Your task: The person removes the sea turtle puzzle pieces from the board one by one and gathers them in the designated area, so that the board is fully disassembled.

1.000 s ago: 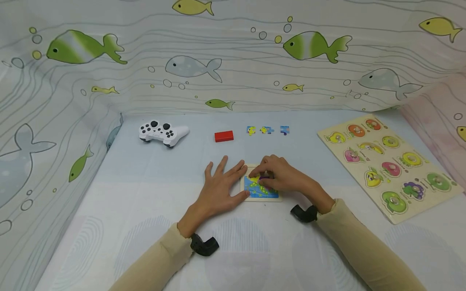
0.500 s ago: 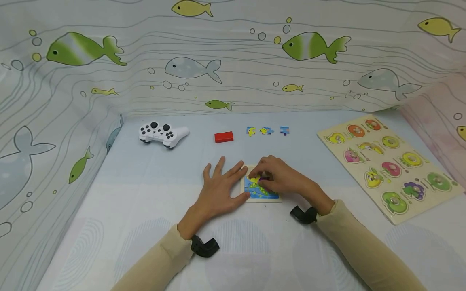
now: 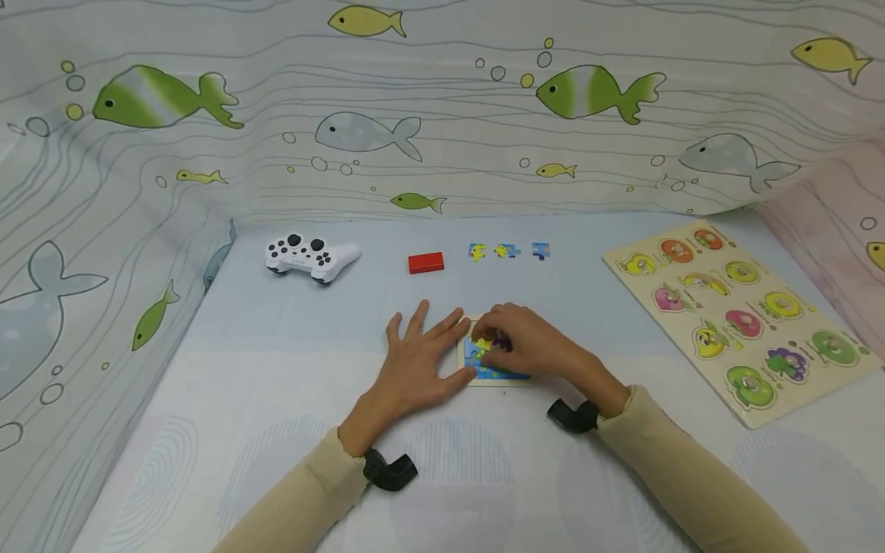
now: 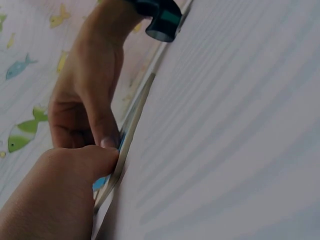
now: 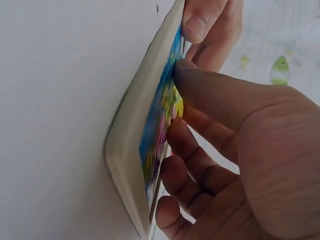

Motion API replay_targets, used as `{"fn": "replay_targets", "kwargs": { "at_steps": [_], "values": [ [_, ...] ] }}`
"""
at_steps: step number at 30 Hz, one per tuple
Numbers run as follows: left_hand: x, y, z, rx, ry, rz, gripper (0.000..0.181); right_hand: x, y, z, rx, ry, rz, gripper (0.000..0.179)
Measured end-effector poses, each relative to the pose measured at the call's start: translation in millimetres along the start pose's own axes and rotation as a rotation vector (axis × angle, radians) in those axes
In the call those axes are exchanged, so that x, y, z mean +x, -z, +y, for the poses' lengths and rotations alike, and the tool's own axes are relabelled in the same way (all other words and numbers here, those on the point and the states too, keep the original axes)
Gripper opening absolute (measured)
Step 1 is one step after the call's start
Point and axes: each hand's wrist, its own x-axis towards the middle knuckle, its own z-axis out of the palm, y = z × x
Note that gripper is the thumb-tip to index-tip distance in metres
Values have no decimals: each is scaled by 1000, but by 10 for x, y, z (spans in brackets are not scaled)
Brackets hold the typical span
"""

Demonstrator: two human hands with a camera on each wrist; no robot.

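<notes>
One framed jigsaw (image 3: 498, 375), flat on the table (image 3: 304, 330); left hand (image 3: 417, 359), spread and gripping nothing, against its left side, presumably steadying it. Right hand (image 3: 525, 338), fingers curled over it, whether pinching a piece I cannot tell; three loose pieces (image 3: 508, 251) beyond, seemingly kept handy.

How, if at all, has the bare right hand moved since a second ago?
Yes, slightly: in the head view, the right hand has shifted leftward and nearer the person, against the square wooden puzzle tray.
</notes>
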Motion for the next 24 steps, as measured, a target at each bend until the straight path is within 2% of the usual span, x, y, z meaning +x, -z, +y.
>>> {"fn": "replay_targets", "kwargs": {
  "at_steps": [9, 15, 24],
  "values": [
    [-31, -19, -21, 20, 12, -7, 73, -2, -42, -53, 44, -13, 2, 24],
    [-13, -28, -13, 8, -7, 12, 73, -17, -28, -44, 75, -34, -5, 27],
    [1, -31, -6, 10, -5, 9, 73, -20, -19, -1, 144, -18, -3, 27]
  ]
}}
